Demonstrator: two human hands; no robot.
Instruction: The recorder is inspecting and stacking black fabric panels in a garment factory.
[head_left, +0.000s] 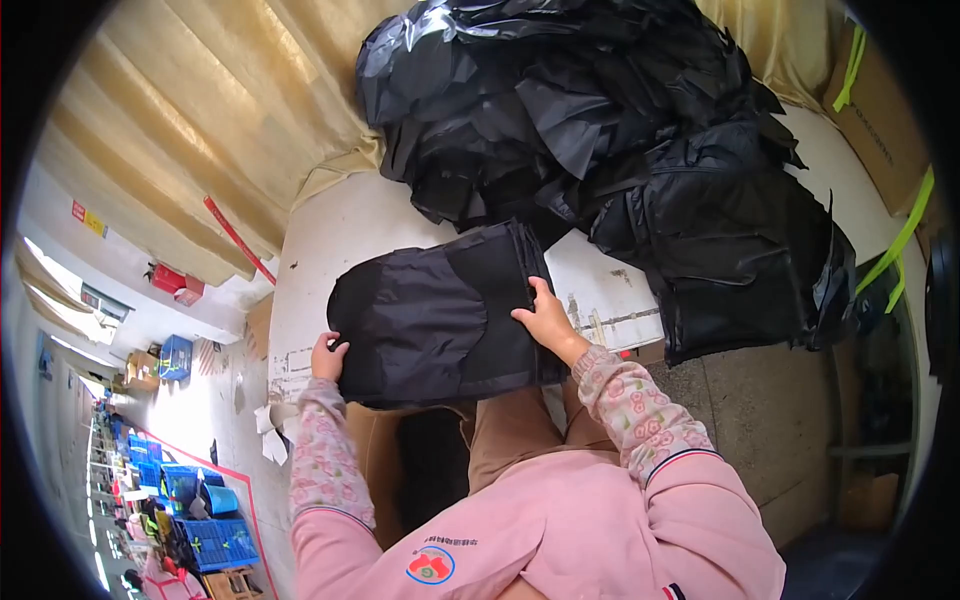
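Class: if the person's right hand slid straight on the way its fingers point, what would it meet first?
The right hand rests on the folded black garment, fingers pointing up and away. Going on, it would probably first meet the pile of black plastic-wrapped garments, though depth is unclear.

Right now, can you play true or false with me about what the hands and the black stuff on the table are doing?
1. Both hands hold a folded black garment. True: the left hand grips its left edge and the right hand presses on its right edge.
2. The garment is bright red. False: it is black.
3. A big pile of black garments lies farther back on the white table. True.
4. The person's sleeves are plain blue. False: they are pink with a flower pattern.
5. The pile sits on the floor. False: it rests on the table.
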